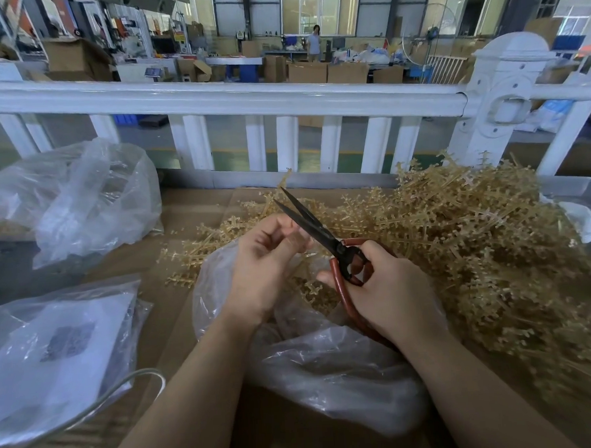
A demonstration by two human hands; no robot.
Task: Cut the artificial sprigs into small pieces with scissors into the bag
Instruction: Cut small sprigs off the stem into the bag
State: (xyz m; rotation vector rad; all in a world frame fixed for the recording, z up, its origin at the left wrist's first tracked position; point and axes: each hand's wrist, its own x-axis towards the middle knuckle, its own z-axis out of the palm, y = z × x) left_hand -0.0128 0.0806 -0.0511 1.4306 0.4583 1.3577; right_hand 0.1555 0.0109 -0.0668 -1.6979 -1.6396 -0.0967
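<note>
Over on the left, a crumpled clear plastic sack (80,200) sits on the cardboard-covered bench (190,212) with pale tan stuff showing through it (probably finished cuttings, though it is too cloudy to be sure). Nearer, a flat clear packet with a printed white sheet (54,353) lies under a grey cable (101,398).

Centre now: the left hand (265,270) has its fingers curled, the grip pinching something small and hard to make out by the blades. Below it, the open clear plastic bag (328,359) already holds a modest layer of tan bits.

The right hand (386,287) has its grip clamped round the red loop handles of the black-bladed scissors (322,234), blades slightly apart and pointing up and away over the bag.

To the right, the big heap of tan plastic artificial sprigs (476,235) sprawls across the bench, uncut. By my reckoning, most of the work is still ahead.
</note>
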